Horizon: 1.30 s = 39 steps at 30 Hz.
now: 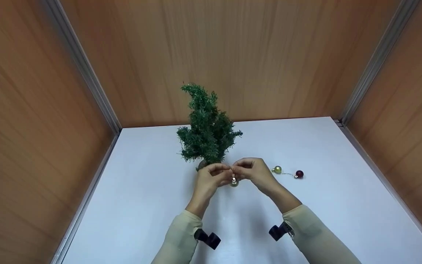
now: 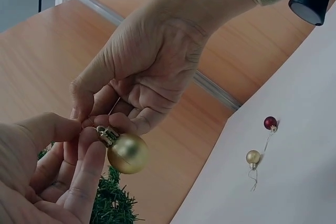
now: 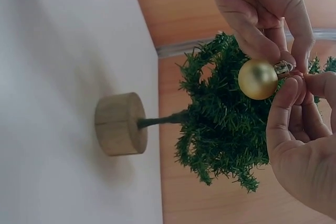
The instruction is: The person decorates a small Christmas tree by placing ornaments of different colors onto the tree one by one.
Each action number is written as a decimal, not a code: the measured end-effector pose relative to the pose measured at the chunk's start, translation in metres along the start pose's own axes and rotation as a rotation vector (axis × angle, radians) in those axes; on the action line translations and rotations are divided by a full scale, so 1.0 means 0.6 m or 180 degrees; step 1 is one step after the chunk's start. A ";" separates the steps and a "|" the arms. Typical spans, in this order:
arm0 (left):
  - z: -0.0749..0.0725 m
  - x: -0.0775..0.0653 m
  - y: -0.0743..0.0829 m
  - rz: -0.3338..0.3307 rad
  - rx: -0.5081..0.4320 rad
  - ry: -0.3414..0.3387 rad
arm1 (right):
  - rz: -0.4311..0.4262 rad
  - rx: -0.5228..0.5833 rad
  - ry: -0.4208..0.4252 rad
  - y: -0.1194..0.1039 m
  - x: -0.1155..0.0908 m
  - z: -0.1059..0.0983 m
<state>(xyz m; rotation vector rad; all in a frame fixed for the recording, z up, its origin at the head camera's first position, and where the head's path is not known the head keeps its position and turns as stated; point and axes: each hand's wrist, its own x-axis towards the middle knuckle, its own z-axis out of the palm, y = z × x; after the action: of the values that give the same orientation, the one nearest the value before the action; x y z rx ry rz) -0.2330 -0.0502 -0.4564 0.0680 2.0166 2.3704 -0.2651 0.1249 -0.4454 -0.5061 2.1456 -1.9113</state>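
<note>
Head view, nearest first: two pale sleeves (image 1: 180, 234) lead to the left hand (image 1: 211, 178) and the right hand (image 1: 256, 172), which meet above the tabletop (image 1: 141, 205). Both hands pinch with thumb and fingertips at the thin thread by the cap of a gold bauble (image 1: 234, 182); the bauble hangs just below the fingers, off the tree. Which hand bears its weight, and whether the thread is knotted or looped, cannot be told.

Beyond, to the right, a second gold bauble (image 1: 277, 169) and a dark red bauble (image 1: 299, 174) lie near each other on the tabletop, threads attached, neither in a hand. Farther off, the small green tree (image 1: 207, 132) stands upright on its round wooden base (image 3: 121, 124), its tip bent left; no bauble shows on its visible branches. Wood-grained panels (image 1: 255, 55) close the back.

By these signs the work seems early: the thread handling looks unfinished, and the two loose baubles seem yet to be dealt with.
</note>
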 end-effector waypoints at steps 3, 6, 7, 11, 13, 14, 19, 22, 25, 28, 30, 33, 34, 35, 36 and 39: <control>-0.001 0.001 0.000 -0.0028 0.0037 0.0028 | 0.0025 0.0001 0.0000 0.000 -0.001 0.001; -0.001 0.000 -0.001 -0.0032 0.0090 0.0043 | 0.0072 0.0028 0.0019 0.001 -0.001 0.003; -0.001 0.000 -0.001 -0.0041 0.0082 0.0042 | 0.0072 0.0029 0.0016 0.001 -0.001 0.004; -0.002 -0.001 -0.001 -0.0040 0.0096 0.0038 | 0.0058 0.0014 0.0022 0.001 0.000 0.007; -0.002 -0.002 -0.001 -0.0031 0.0081 0.0037 | 0.0051 -0.0026 0.0020 0.001 0.001 0.008; -0.003 -0.003 -0.002 -0.0013 0.0071 0.0024 | 0.0056 -0.0038 0.0019 0.001 0.001 0.008; -0.004 -0.004 -0.004 0.0090 -0.0041 -0.0050 | 0.0033 -0.0056 -0.0038 0.001 0.000 0.010; -0.005 -0.004 -0.004 0.0122 -0.0050 -0.0036 | -0.0023 -0.0112 -0.0005 0.000 0.001 0.012; -0.005 -0.003 -0.001 0.0121 0.0009 0.0025 | -0.0094 -0.0185 0.0075 -0.001 0.004 0.014; -0.007 -0.002 0.003 0.0142 0.0086 0.0055 | -0.0154 -0.0191 0.0122 -0.003 0.006 0.016; -0.010 -0.001 0.005 0.0155 0.0129 0.0068 | -0.0174 -0.0171 0.0125 -0.004 0.007 0.018; -0.014 -0.001 0.009 0.0171 0.0177 0.0094 | -0.0191 -0.0134 0.0103 -0.006 0.010 0.021; -0.015 0.000 0.010 0.0171 0.0195 0.0111 | -0.0194 -0.0129 0.0090 -0.006 0.012 0.022; -0.016 0.000 0.011 0.0182 0.0232 0.0136 | -0.0195 -0.0114 0.0074 -0.008 0.013 0.023; -0.017 0.000 0.013 0.0190 0.0257 0.0163 | -0.0197 -0.0105 0.0065 -0.010 0.014 0.024; -0.020 0.001 0.019 0.0194 0.0366 0.0256 | -0.0198 -0.0087 0.0039 -0.014 0.018 0.027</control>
<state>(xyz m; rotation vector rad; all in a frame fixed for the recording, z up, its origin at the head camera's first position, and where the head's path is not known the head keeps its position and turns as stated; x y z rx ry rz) -0.2339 -0.0637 -0.4471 0.0380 2.2174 2.3261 -0.2676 0.1051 -0.4383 -0.5742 2.1912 -1.9246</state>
